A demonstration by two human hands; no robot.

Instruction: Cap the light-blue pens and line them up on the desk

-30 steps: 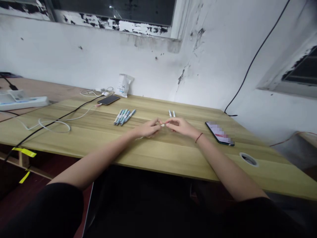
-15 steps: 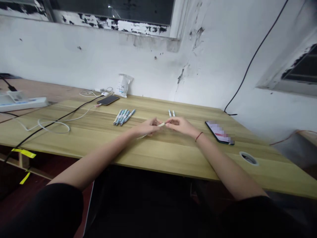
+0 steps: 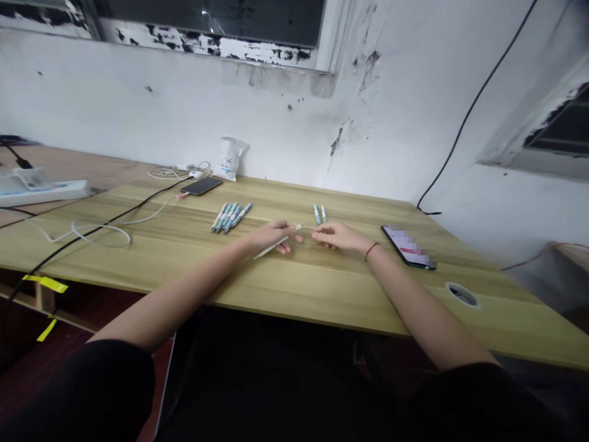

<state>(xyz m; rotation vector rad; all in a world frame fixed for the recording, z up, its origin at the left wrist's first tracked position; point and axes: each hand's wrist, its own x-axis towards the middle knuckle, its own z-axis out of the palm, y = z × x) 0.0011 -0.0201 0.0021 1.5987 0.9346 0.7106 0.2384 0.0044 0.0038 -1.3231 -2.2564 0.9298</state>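
Slim white pen [image 3: 276, 247], held slantwise in the clasp of the left hand [image 3: 271, 237], its middle hidden by the fingers. Loosely curled, empty right hand [image 3: 338, 236] just beside its tip. Pale wooden desk [image 3: 138, 270] bears blue-and-white pens [image 3: 230, 217] and a black smartphone [image 3: 408, 247], screen pixelated, before a white flaking wall [image 3: 184, 104].

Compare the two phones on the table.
The far phone is dark, while the near phone shows a lit, pixelated screen. The far phone has a white cable plugged into its end; the near phone has none. Both lie flat on the table.
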